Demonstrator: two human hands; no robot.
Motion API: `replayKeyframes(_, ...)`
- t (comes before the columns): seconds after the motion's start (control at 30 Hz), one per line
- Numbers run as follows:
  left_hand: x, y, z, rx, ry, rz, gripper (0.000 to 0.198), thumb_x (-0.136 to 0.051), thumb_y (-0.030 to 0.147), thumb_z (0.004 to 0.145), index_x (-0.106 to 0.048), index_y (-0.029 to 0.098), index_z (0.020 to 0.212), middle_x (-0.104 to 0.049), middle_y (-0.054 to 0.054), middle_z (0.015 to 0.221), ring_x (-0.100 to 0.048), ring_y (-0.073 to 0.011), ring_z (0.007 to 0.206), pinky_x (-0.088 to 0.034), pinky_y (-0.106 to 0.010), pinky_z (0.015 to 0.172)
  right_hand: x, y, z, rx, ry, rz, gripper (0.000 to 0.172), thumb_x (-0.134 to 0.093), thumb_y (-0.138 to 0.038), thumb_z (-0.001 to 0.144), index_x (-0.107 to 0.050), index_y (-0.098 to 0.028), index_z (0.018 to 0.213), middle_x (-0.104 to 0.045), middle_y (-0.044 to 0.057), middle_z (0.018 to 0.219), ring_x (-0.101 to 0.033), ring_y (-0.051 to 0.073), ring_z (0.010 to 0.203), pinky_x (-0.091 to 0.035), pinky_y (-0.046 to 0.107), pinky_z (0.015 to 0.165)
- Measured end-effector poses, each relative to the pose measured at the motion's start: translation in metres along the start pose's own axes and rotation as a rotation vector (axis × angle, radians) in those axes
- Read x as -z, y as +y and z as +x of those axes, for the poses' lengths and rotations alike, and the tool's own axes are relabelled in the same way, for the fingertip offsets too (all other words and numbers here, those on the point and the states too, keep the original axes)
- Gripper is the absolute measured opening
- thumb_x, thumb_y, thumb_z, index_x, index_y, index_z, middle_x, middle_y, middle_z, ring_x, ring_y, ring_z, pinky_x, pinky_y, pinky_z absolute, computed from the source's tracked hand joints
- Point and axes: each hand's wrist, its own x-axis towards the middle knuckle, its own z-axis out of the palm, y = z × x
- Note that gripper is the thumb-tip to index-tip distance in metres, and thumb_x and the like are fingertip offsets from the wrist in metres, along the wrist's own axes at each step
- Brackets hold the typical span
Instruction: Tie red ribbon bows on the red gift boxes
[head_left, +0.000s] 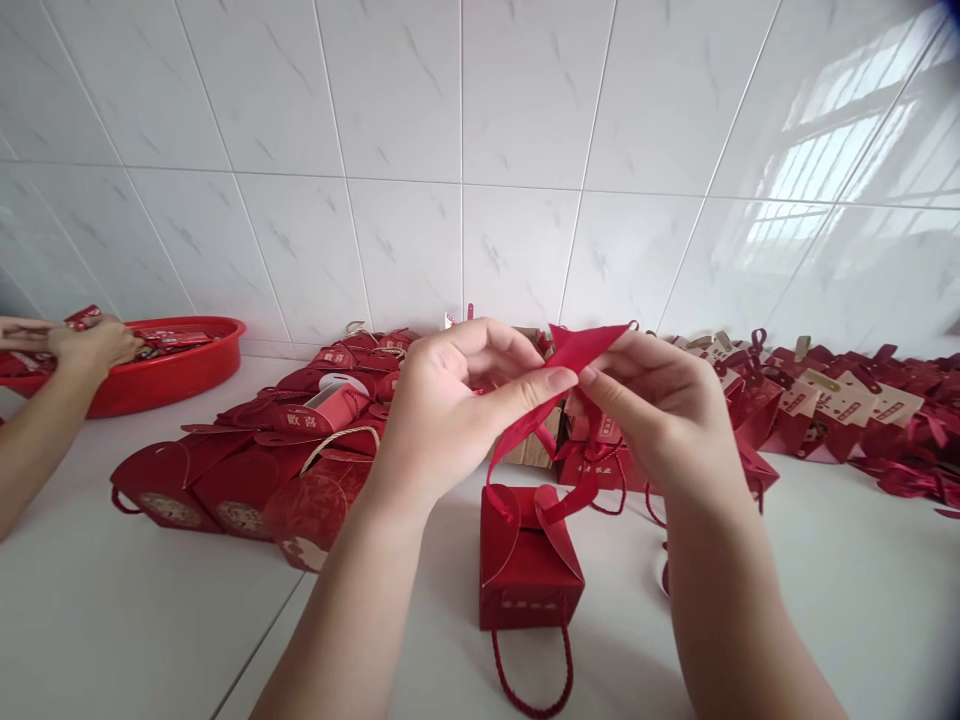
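A red ribbon [589, 345] is pinched between both my hands, thumbs nearly touching, above a small red gift box [534, 560]. My left hand [480, 390] closes on it from the left and my right hand [649, 400] from the right. The ribbon's two tails run down to the top of the box, where the rounded flaps are folded in. The box stands upright on the white table, and its twisted cord handle [532, 700] hangs toward me. My fingers partly hide the ribbon's upper part.
Several red gift boxes [240, 480] stand in a group at left. Many more red and cream boxes [832, 400] line the right back. A cardboard box [534, 445] sits behind my hands. At far left another person's hands [94, 345] hold a red packet over a red basin [187, 370].
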Motion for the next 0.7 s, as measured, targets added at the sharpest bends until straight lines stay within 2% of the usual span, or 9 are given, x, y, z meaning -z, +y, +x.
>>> replayKeyframes(0.17,0.0,-0.002,0.0,0.053,-0.08,0.087,0.026,-0.078,0.027,0.07,-0.064,0.023,0.092,-0.068,0.003,0.065,-0.065,-0.0147,0.061,-0.052,-0.027,0.063,0.002,-0.002,-0.001,0.023,-0.069,-0.046,0.011,-0.062,-0.024,0.084,-0.073,-0.02,0.087,-0.067,0.001,0.072,-0.061,0.012,0.061,-0.051,0.022,0.051)
replayKeyframes(0.27,-0.001,-0.002,0.0,-0.005,-0.084,0.11,0.017,-0.076,0.028,0.073,-0.067,0.021,0.085,-0.07,-0.001,0.075,-0.066,-0.0166,0.069,-0.052,-0.026,0.061,0.003,-0.005,-0.002,-0.015,-0.159,-0.036,0.012,-0.062,-0.023,0.085,-0.072,-0.019,0.087,-0.063,-0.001,0.063,-0.057,0.01,0.053,-0.047,0.02,0.046)
replayKeyframes(0.37,-0.001,-0.002,0.001,-0.064,-0.035,0.159,0.014,-0.076,0.03,0.071,-0.067,0.02,0.077,-0.07,-0.002,0.08,-0.065,-0.0173,0.074,-0.053,-0.026,0.062,0.003,-0.009,-0.003,-0.057,-0.268,0.018,0.015,-0.063,-0.023,0.084,-0.071,-0.021,0.096,-0.063,-0.001,0.065,-0.056,0.009,0.051,-0.048,0.02,0.045)
replayKeyframes(0.47,0.0,-0.003,0.002,-0.073,-0.028,0.185,0.015,-0.077,0.029,0.07,-0.067,0.02,0.076,-0.07,-0.002,0.08,-0.065,-0.0169,0.075,-0.053,-0.027,0.065,0.002,-0.01,-0.002,-0.084,-0.319,0.072,0.02,-0.061,-0.029,0.087,-0.069,-0.021,0.104,-0.064,-0.001,0.067,-0.058,0.01,0.053,-0.051,0.021,0.048)
replayKeyframes(0.6,0.0,-0.001,0.001,-0.016,-0.075,0.137,0.015,-0.075,0.026,0.073,-0.062,0.02,0.077,-0.069,0.0,0.071,-0.065,-0.0159,0.068,-0.053,-0.027,0.063,0.002,-0.004,0.0,-0.15,-0.342,0.155,0.028,-0.052,-0.038,0.092,-0.071,-0.018,0.095,-0.064,0.002,0.064,-0.062,0.012,0.057,-0.053,0.024,0.053)
replayKeyframes(0.7,0.002,0.002,0.001,0.066,-0.159,0.108,0.016,-0.072,0.027,0.076,-0.058,0.02,0.079,-0.069,0.001,0.067,-0.066,-0.0163,0.067,-0.053,-0.027,0.064,0.005,0.001,0.003,-0.187,-0.327,0.202,0.029,-0.053,-0.039,0.092,-0.072,-0.018,0.086,-0.067,0.004,0.071,-0.064,0.013,0.063,-0.055,0.026,0.061)
